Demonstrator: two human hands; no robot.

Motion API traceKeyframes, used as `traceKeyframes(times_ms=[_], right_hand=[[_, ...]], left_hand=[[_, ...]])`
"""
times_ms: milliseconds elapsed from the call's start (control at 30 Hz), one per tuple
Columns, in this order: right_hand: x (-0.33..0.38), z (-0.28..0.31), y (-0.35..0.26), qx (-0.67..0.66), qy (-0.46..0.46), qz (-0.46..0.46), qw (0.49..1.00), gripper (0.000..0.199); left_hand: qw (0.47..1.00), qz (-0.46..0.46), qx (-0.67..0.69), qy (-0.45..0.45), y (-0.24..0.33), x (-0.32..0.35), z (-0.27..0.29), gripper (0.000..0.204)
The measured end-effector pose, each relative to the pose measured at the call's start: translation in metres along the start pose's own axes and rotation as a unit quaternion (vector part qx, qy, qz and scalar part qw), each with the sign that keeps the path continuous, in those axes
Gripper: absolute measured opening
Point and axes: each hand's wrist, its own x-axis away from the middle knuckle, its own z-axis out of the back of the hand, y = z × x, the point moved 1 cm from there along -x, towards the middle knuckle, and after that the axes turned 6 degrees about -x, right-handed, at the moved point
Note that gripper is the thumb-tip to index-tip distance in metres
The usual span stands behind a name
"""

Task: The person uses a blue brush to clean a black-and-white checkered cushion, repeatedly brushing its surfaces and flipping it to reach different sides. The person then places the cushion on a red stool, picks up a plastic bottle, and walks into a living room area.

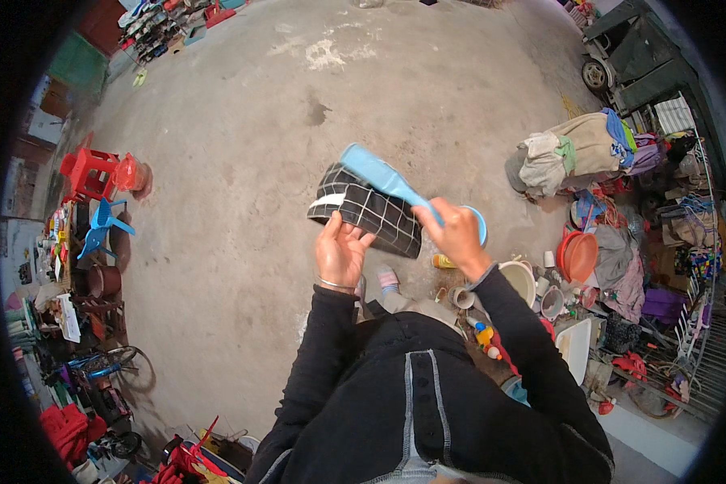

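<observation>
Starting at the left edge of the frame, I see a red plastic stool [89, 172] and a blue funnel-shaped thing [102, 222] beside clutter, well apart from the work. Moving toward the centre, my left hand [340, 252] is closed around the lower edge of a black cloth with a white grid [369, 211], thumb and fingers pinching the fabric; the cloth sits just above centre, held up over the concrete floor [242, 145]. It looks soft and light, sagging where it isn't held, so I judge it needs a grip near an edge or corner to stay taut. Just to the right, my right hand [456, 234] is wrapped around the handle of a light blue brush [385, 178], its head lying across the cloth's top. The brush looks stiff, light plastic, best gripped by the handle. Farther right, an orange basin [579, 256] and a heap of clothes [577, 149] sit on the floor.
</observation>
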Motion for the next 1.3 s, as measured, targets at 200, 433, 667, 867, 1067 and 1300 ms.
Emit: traceKeyframes(times_ms=[200, 433, 667, 867, 1067, 1300], right_hand=[[0.055, -0.001, -0.018, -0.038, -0.012, 0.050, 0.998, 0.027], [0.028, 0.032, 0.060, 0.029, 0.065, -0.139, 0.988, 0.025], [0.062, 0.037, -0.006, -0.090, 0.040, -0.089, 0.991, 0.020], [0.058, 0.032, 0.042, 0.001, 0.003, -0.186, 0.983, 0.019], [0.048, 0.081, 0.018, -0.037, 0.049, -0.164, 0.985, 0.016], [0.038, 0.052, -0.035, -0.041, -0.134, 0.015, 0.990, 0.022]], left_hand=[[0.999, -0.033, -0.003, 0.008, -0.003, -0.011, 0.016, 0.029], [0.988, -0.092, -0.119, 0.039, -0.004, 0.014, 0.011, 0.021], [0.979, -0.137, -0.148, -0.012, 0.000, 0.010, 0.037, 0.019], [0.979, -0.121, -0.159, -0.043, -0.004, 0.013, 0.032, 0.026], [0.970, -0.098, -0.211, -0.071, 0.004, 0.021, 0.010, 0.046], [0.919, -0.033, -0.358, -0.162, 0.002, 0.027, 0.007, 0.057]])
